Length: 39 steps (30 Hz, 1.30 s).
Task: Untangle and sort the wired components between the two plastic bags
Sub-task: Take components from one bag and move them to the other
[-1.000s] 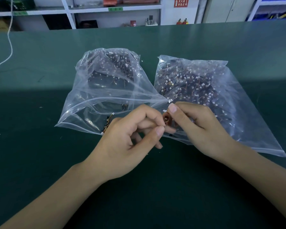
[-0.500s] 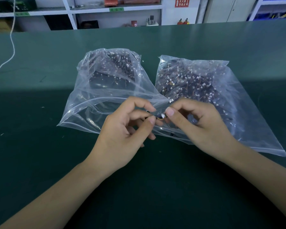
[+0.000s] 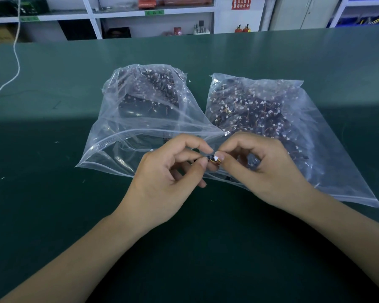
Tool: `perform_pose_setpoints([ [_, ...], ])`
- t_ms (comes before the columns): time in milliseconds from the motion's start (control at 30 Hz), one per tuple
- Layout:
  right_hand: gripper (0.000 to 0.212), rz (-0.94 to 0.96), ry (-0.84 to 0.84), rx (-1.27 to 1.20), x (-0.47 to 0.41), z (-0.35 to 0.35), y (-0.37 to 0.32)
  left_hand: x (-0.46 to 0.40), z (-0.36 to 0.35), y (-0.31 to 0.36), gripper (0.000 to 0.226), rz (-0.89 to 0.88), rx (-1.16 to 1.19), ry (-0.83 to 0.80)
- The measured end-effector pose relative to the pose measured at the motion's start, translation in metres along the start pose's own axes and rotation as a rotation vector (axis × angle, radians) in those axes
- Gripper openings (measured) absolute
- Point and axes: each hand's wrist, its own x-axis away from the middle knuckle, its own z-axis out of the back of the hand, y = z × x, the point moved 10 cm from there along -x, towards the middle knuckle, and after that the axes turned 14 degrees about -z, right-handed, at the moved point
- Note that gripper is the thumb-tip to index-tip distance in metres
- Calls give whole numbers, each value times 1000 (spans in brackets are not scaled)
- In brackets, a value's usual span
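Both hands (image 3: 162, 180) (image 3: 269, 169) barely shifted, seemingly pinching one wired component (image 3: 213, 159).

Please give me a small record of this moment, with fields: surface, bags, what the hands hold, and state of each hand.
surface: green table
bags: left bag and right bag, clear plastic, side by side, both holding wired parts
held item: small wired component with a white connector
left hand: pinches the component
right hand: pinches its connector end
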Motion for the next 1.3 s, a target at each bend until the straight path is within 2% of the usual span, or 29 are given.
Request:
perform_pose_setpoints([
  [733, 15, 0, -48, -3, 1, -4, -2, -1, -3, 7, 20, -48, -48, -28],
  [867, 5, 55, -34, 94, 3, -3, -7, -1, 1, 10, 18, -84, -144, -18],
  [967, 26, 111, -42, 354, 5, -9, -7, -2, 12, 10, 17, -93, -273, 12],
  [1033, 36, 110, -47, 440, 4, -10, -4, -2, 17, 11, 15, -93, -309, 20],
  [1300, 28, 149, 62, 342, 2, 3, -8, -1, -1, 10, 21, -125, -395, -92],
])
